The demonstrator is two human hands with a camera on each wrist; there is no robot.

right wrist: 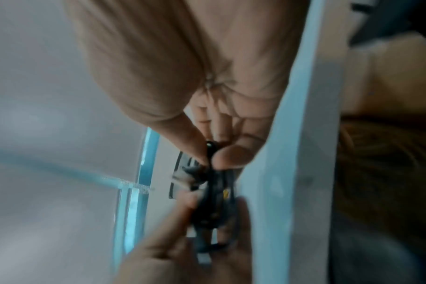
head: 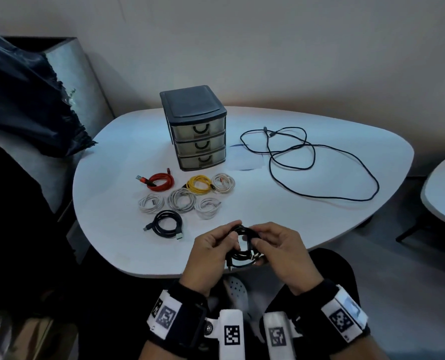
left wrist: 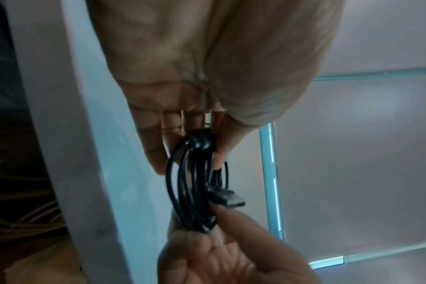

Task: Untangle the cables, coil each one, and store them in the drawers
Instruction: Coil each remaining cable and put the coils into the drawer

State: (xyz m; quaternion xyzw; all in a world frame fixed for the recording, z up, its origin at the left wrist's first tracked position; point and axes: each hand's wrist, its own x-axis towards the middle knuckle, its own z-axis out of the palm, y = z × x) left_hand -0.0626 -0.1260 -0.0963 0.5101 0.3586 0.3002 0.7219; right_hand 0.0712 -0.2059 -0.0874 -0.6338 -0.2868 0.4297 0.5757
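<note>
Seven cables [head: 181,199] lie coiled on the worktop [head: 320,229]. Both hands [head: 244,249] hold a black coil [left wrist: 195,184]. One long cable [head: 315,162] is loose; the drawers [head: 199,145] are closed.

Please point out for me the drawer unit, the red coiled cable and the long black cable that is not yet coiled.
drawer unit [head: 193,105]: head view, on its dark top panel.
red coiled cable [head: 161,182]: head view, on the ring of red loops.
long black cable [head: 313,152]: head view, on a loose loop on the table.
</note>
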